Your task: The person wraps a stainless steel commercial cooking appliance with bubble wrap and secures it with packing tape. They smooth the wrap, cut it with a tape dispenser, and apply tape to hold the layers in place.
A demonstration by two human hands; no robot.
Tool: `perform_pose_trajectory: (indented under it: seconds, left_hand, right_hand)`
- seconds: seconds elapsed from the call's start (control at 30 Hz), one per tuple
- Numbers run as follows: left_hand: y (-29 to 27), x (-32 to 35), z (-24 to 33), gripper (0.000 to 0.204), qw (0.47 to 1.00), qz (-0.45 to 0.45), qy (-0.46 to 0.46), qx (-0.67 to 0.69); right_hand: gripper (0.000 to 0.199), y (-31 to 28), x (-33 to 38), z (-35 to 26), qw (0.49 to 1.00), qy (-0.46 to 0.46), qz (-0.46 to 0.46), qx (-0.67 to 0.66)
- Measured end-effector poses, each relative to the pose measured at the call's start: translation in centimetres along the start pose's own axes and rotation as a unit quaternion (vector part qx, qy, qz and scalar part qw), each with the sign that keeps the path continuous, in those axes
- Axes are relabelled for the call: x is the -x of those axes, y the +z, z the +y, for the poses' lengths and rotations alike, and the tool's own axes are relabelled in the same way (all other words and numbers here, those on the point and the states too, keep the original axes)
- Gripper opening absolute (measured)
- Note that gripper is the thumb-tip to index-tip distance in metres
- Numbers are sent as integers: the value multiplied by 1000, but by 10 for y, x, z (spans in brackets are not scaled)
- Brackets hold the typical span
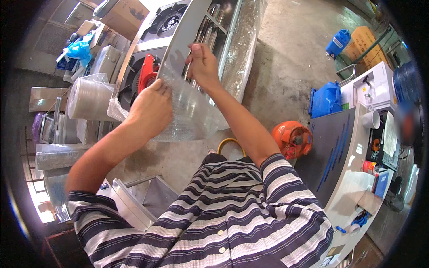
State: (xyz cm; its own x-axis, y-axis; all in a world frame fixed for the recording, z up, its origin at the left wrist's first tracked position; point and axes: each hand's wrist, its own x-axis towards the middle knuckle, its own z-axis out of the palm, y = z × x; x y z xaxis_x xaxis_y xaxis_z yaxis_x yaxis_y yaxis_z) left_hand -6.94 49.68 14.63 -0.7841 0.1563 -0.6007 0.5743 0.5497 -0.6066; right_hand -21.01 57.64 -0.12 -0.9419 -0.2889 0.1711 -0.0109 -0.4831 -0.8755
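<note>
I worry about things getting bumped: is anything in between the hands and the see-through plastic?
Nothing visible stands between them: the left hand and right hand both appear to hold the clear plastic sheet already. A red tool shows just beyond the left fingers; I can't tell whether they touch.

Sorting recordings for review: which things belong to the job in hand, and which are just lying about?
In the job:
- clear plastic wrap
- pale metal appliance
- probably the red curved tool

Lying about:
- orange metal gas cylinder
- blue plastic jug
- white mug
</note>
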Motion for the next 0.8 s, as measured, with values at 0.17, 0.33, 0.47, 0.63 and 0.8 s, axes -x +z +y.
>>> perform_pose_trajectory:
  seconds: [0.17,0.33,0.47,0.63,0.8]
  left_hand:
    - [-15,-11,-16,52,994,79,8,-77]
    - [-18,-34,-8,53,995,89,-51,-19]
    - [-27,-67,-3,55,992,51,-106,-38]
    - [-13,-75,-12,52,988,64,-123,-71]
    - [-6,-67,-13,55,983,108,-122,-79]
  right_hand:
    - [53,-90,51,51,994,-3,49,95]
    - [97,-107,180,107,905,-43,0,423]
    - [94,-109,187,144,881,10,3,472]
    - [59,-145,180,165,927,58,-102,355]
    - [34,-177,201,173,946,-2,-89,311]
